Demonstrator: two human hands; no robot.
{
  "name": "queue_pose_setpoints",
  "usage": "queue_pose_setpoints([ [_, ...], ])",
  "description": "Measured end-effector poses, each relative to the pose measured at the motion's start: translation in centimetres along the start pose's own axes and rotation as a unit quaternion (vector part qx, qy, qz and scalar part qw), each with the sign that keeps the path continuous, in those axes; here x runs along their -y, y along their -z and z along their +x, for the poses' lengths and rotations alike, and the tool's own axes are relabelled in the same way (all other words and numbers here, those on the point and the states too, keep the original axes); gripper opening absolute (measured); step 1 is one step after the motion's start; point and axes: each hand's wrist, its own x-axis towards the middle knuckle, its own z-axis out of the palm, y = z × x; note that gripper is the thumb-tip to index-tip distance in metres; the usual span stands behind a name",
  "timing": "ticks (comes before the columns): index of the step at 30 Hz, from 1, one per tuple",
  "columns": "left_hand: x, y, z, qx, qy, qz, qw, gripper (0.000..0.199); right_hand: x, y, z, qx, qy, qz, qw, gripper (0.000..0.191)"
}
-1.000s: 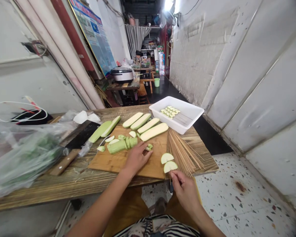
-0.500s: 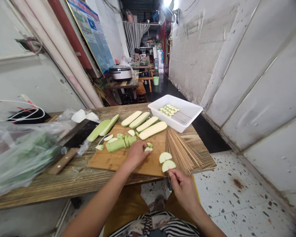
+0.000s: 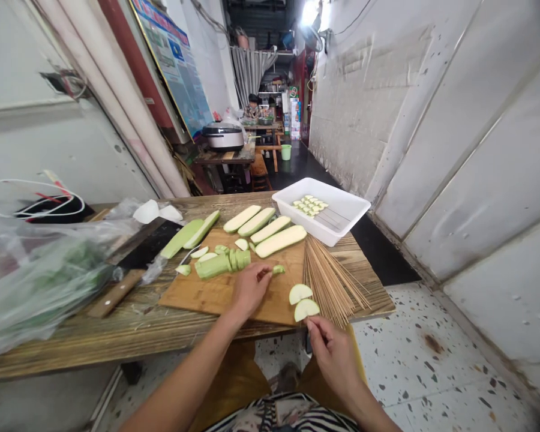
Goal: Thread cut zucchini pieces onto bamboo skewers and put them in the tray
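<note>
Holding skewered slices (image 3: 306,309), illegible blue poster (image 3: 175,69)

near-right board (image 3: 272,305) open | far side blocked — squash halves (image 3: 281,241) | right — skewers (image 3: 332,282)

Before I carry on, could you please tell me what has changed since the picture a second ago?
The left hand has drawn its spread fingers inward beside a small green piece on the cutting board; whether its grip is on a slice is unclear. The right hand still holds two skewered slices; the white tray and stick bundle stayed put.
</note>
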Motion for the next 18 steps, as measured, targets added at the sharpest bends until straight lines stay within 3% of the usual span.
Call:
queue_pose_setpoints([
  [5, 0.3, 1.5, 2.1, -0.01, -0.048, 0.074, 0.996, 0.027, -0.3, 0.1, 0.1, 0.0, 0.003, 0.003, 1.0, 0.029],
  [11, 2.7, 5.0, 4.9, 0.086, -0.046, 0.224, 0.97, 0.038, 0.0, 0.4, 0.4, -0.007, 0.014, -0.001, 1.0, 0.029],
  [18, 3.3, 4.3, 5.9, 0.143, -0.058, 0.257, 0.954, 0.042, 0.6, 0.4, 0.8, 0.0, 0.02, -0.006, 1.0, 0.029],
])
